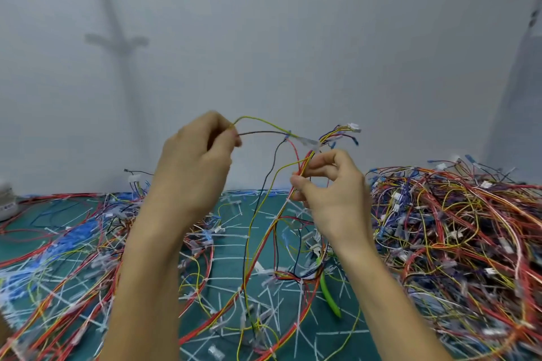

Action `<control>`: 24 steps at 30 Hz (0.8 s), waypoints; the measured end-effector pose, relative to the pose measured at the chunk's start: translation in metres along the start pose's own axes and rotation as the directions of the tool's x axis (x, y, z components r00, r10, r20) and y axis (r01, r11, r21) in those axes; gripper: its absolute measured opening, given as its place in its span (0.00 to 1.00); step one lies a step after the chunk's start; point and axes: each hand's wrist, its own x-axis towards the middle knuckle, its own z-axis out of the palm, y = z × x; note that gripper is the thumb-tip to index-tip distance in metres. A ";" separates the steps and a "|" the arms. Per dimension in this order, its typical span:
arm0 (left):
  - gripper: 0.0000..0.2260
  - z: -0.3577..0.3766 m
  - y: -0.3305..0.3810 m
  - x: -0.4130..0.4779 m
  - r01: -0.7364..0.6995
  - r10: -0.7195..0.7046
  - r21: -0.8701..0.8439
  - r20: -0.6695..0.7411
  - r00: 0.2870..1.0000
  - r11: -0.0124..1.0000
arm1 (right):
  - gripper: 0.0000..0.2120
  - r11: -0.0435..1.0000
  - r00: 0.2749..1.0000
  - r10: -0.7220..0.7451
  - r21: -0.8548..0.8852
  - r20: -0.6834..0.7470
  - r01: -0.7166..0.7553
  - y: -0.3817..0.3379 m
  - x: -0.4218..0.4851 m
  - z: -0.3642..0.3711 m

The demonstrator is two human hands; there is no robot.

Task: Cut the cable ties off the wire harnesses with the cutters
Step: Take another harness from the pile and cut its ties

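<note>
Two hands hold one wire harness (305, 161) above the worktop (231, 261). The right hand (328, 184) pinches its bundle, with the cable tie (308, 142) just above that hand. The left hand (193, 161), left of it, pinches two loose wires. Green-handled cutters (330, 293) lie below it.

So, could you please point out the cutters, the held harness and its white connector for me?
cutters (330, 296): head view, on the green handle.
held harness (306, 142): head view, on its pale wrapped section.
white connector (354, 127): head view, on the plug body at the wire ends.
</note>
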 end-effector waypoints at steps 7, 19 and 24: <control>0.18 0.011 -0.039 0.000 -0.021 -0.339 0.643 0.431 0.836 0.766 | 0.13 0.998 0.999 -0.013 0.067 -0.044 0.016 -0.005 0.007 -0.011; 0.16 0.001 -0.088 0.000 0.156 -0.516 0.602 0.488 0.704 0.783 | 0.15 0.916 0.981 -0.170 0.352 -0.096 0.194 -0.023 0.013 -0.028; 0.25 -0.009 -0.079 0.006 0.292 -0.381 0.305 0.294 0.877 0.906 | 0.14 0.954 0.989 -0.133 0.263 -0.065 0.146 -0.014 0.012 -0.022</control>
